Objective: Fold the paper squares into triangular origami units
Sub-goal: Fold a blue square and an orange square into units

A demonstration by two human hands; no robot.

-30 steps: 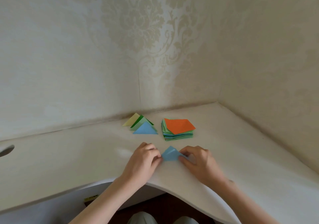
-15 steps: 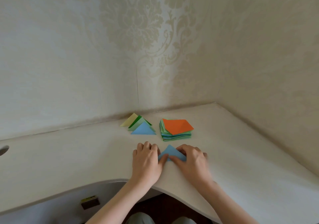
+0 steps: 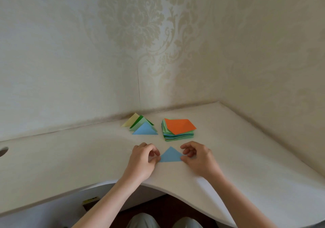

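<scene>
- Far left, at about 9 o'clock of the view, a dark cut-out (image 3: 3,150) sits in the pale surface (image 3: 70,157); no writing shows on it.
- At 11 o'clock from the hands lies a small pile of finished triangles (image 3: 140,126): yellow, greens, and a blue one on top.
- The left hand (image 3: 142,159) rests on the surface with its fingers (image 3: 154,153) curled, thumb and fingertip pinching the left corner of the blue folded triangle (image 3: 170,155).
- That triangle lies flat, apex pointing to 12 o'clock, between the two hands.
- At 12 to 1 o'clock from it stands the stack of paper squares (image 3: 178,131), orange sheet on top, apart from the triangle.
- The right hand (image 3: 197,155) holds the right corner, thumb on the paper, the other fingers loosely curled above it.
- To do this step well, I judge: keep both corners pinned, check that the edges match, then run a fingertip firmly along the base crease.
- No brand, label or readable writing appears on the papers; a small object under the surface at 7 o'clock is too dim to read.
</scene>
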